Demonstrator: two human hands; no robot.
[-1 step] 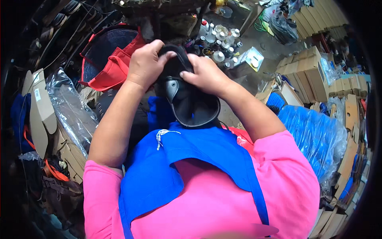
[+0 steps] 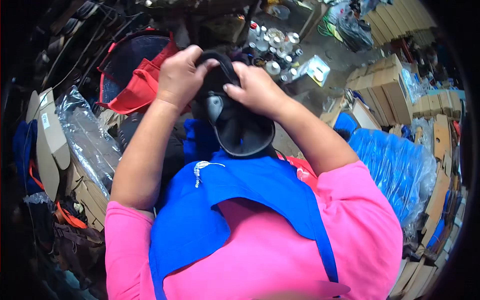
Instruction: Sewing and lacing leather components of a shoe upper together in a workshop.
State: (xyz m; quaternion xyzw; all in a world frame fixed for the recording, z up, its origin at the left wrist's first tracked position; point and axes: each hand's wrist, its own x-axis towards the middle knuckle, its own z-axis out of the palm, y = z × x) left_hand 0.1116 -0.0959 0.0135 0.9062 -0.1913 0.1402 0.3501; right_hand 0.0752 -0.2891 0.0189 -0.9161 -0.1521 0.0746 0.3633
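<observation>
A black piece with a rounded, hollow end and a padded rim, apparently a shoe upper (image 2: 245,132), hangs in front of my blue apron (image 2: 255,192). My left hand (image 2: 179,77) is closed on its far rim, with the thumb pressed on the black edge. On the other side of that rim my right hand (image 2: 257,91) pinches the edge between thumb and fingers. The rim arches up between the two hands. A grey, shiny patch shows on the upper's left side, and its wide opening faces me. Its underside is hidden.
A red bag (image 2: 145,82) with a dark lining sits at the left, near clear plastic wrap (image 2: 90,145) and sole-shaped boards (image 2: 52,145). Several bottles (image 2: 274,47) stand on the floor ahead. At the right are cardboard boxes (image 2: 376,87) and a plastic-wrapped blue bundle (image 2: 390,167).
</observation>
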